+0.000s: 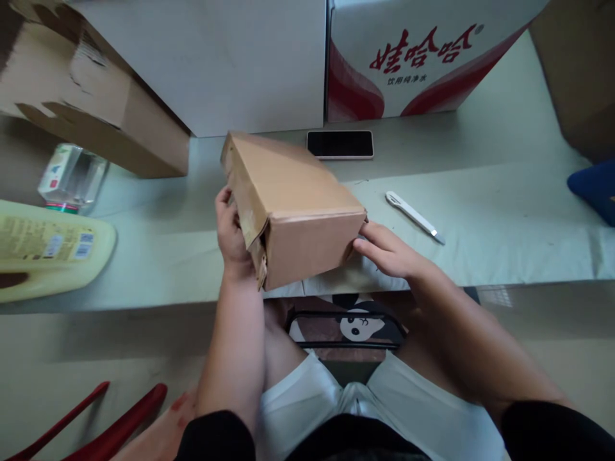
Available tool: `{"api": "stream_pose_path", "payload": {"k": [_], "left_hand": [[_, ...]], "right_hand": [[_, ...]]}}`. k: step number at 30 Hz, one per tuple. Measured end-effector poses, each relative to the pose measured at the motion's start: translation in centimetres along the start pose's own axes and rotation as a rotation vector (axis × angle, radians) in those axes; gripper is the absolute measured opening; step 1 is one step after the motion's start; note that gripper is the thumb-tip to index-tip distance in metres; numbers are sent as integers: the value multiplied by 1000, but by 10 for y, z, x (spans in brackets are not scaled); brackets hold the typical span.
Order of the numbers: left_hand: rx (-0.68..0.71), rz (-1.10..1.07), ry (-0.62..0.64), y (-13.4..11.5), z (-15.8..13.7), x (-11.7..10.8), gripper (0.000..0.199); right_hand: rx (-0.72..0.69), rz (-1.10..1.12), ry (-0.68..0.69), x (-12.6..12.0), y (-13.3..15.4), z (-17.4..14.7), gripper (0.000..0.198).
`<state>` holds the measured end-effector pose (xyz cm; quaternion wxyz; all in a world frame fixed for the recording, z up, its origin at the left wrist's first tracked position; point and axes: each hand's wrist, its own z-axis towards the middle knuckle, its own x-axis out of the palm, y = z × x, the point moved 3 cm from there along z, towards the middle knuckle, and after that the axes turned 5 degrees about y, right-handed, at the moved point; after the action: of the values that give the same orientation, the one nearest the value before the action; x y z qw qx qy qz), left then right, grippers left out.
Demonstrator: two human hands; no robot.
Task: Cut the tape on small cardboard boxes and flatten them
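Between my hands is a brown cardboard box [307, 179], tilted above the front part of the table, with a torn, partly lifted edge at its lower left corner. My left hand [231, 227] grips the box's left side, its fingers partly hidden behind the cardboard. At the lower right corner, my right hand [384, 248] holds the box, and some of its fingertips are out of sight beneath it. A white utility knife [414, 216] lies on the table to the right of the box. Behind the box rests a dark-screened phone [340, 145].
A white carton with red print [413, 70] and a plain white carton [230, 64] line the back of the pale-covered table [504, 211]. An opened cardboard box [144, 134], a clear plastic bottle [77, 176] and a yellow bottle [52, 250] occupy the left. Something blue [596, 189] sits far right.
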<state>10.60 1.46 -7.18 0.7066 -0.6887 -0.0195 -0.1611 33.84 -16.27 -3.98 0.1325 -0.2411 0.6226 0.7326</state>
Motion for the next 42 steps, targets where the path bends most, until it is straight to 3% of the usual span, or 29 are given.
{"api": "stream_pose_path", "payload": {"k": [3,6,12,18,24,27,30,36,39,42], "left_hand": [[-40,-121,12,-8,-11,21,38],[-146,-179,128,-10,-15,32,52],[-75,-86,95,-16,-12,26,35],[-104,-153,283,-34,-20,34,54],[-218,-162,384,-25,-25,42,46],[-249,-176,364,-20,-24,45,46],[-186,-173,301,-21,-23,46,44],[-73,-26,185,-28,-21,37,31],[-125,-62,212,-30,-19,33,29],[-145,-84,226,-28,-14,31,24]], "right_hand": [[55,-46,-158,-2,-9,-6,69],[154,-134,-270,-2,-21,-13,75],[189,-263,-362,-8,-20,-16,62],[304,-334,-467,-10,-21,-15,78],[350,-375,-585,-10,-25,-14,82],[362,-277,-629,-12,-25,-15,69],[387,-62,-670,-13,-25,-17,58],[321,270,-826,-15,-28,-21,57],[375,377,-871,-15,-31,-20,45],[317,487,-931,-17,-30,-20,32]]}}
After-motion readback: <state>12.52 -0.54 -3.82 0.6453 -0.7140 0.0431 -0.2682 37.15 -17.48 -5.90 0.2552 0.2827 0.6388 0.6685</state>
